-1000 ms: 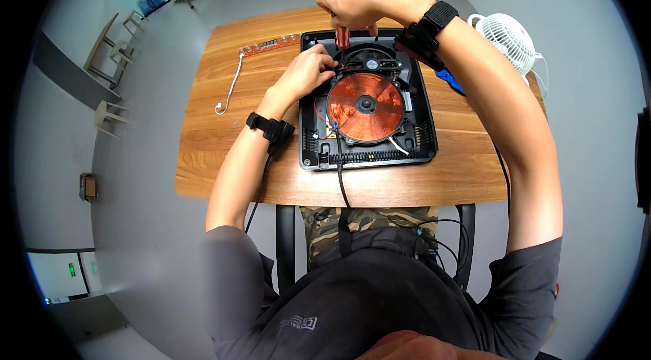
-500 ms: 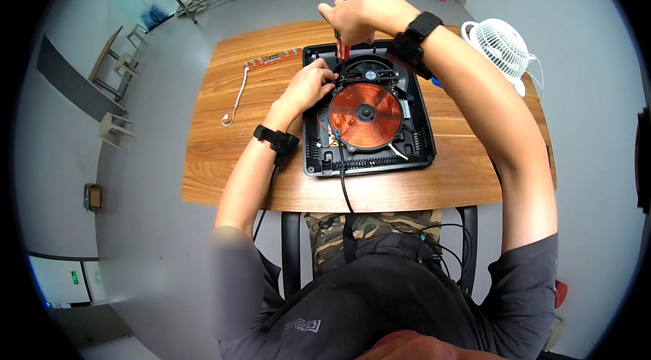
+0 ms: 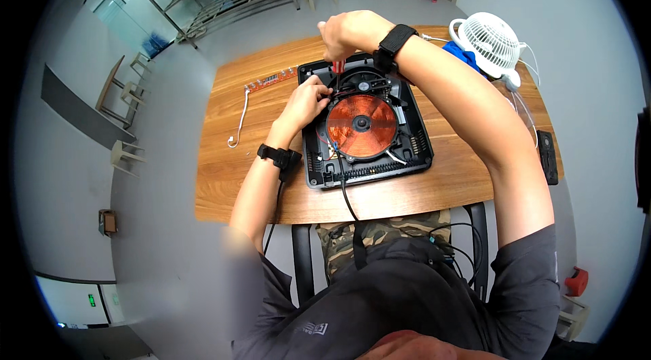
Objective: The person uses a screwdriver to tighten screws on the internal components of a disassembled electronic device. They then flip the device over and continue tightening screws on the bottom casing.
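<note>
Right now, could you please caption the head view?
Right hand grips a red screwdriver; left hand reaches into an open appliance.

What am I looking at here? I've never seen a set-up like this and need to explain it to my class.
No machine does the work: these are a person's own two hands. The view comes from a wide camera worn on the head, looking down, so straight edges bend toward the rim.

On the wooden table lies an open black housing with a round copper-coloured coil inside. The right hand holds a red-handled screwdriver, pointing down into it. The left hand reaches in nearby; whether it grips anything is too small to tell. An orange circuit strip lies to the left, and a white fan stands far right.
</note>
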{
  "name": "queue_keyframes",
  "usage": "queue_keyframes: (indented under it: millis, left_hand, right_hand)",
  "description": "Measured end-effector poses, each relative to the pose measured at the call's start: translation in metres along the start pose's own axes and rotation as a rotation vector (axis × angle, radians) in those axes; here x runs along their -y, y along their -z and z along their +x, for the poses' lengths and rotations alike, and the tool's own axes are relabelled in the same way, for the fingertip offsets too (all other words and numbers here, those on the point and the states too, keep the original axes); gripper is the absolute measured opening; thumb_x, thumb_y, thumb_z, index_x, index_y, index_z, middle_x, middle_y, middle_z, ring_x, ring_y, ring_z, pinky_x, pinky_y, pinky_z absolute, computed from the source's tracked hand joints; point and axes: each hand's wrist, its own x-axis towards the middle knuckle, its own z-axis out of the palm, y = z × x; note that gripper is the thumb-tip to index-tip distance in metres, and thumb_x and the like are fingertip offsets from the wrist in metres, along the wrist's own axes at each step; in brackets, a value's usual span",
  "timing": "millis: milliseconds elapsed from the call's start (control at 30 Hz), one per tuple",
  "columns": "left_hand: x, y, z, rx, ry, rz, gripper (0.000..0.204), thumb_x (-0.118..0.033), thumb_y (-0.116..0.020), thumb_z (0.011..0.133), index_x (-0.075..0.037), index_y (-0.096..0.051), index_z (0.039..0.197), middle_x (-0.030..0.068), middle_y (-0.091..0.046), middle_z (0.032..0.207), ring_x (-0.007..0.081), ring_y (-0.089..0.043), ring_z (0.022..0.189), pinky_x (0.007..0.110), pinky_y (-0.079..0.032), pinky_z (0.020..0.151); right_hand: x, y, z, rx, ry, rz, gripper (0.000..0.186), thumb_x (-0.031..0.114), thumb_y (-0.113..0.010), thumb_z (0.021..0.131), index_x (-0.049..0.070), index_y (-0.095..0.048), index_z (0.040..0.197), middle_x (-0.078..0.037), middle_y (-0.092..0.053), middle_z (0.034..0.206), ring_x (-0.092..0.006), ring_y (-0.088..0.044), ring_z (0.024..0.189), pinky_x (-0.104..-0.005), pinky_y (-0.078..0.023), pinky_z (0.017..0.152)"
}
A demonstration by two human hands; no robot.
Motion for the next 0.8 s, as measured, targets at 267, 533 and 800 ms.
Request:
queue_keyframes:
  millis: [267, 533, 800]
  left_hand:
    - [-0.001, -0.005, -0.001, -0.001, -0.010, -0.052, 0.024, -0.004, -0.072, 0.085, 0.001, -0.074, 0.109, 0.0134, -0.062, 0.103, 0.0289, -0.068, 0.090, 0.038, -0.055, 0.083]
    - [0.001, -0.002, -0.002, -0.004, 0.020, -0.037, 0.024, -0.003, -0.072, 0.085, 0.000, -0.074, 0.109, 0.0133, -0.063, 0.102, 0.0284, -0.068, 0.088, 0.038, -0.055, 0.082]
    - [0.006, -0.006, -0.003, -0.030, -0.023, -0.042, 0.025, -0.003, -0.072, 0.086, 0.001, -0.074, 0.111, 0.0141, -0.063, 0.101, 0.0288, -0.069, 0.090, 0.038, -0.055, 0.082]
  right_hand:
    - [-0.010, 0.001, -0.002, 0.113, 0.103, 0.197, 0.029, 0.026, -0.067, 0.093, 0.004, -0.072, 0.112, -0.012, -0.077, 0.105, -0.0240, -0.075, 0.086, -0.0384, -0.060, 0.070]
    - [-0.004, -0.014, 0.005, -0.169, 0.085, 0.022, 0.035, 0.034, -0.063, 0.093, 0.004, -0.077, 0.103, -0.015, -0.077, 0.100, -0.0316, -0.074, 0.092, -0.0430, -0.059, 0.080]
    - [-0.016, 0.000, -0.003, 0.073, 0.195, 0.210, 0.056, 0.032, -0.073, 0.088, 0.005, -0.055, 0.133, -0.012, -0.075, 0.100, -0.0243, -0.075, 0.089, -0.0387, -0.060, 0.072]
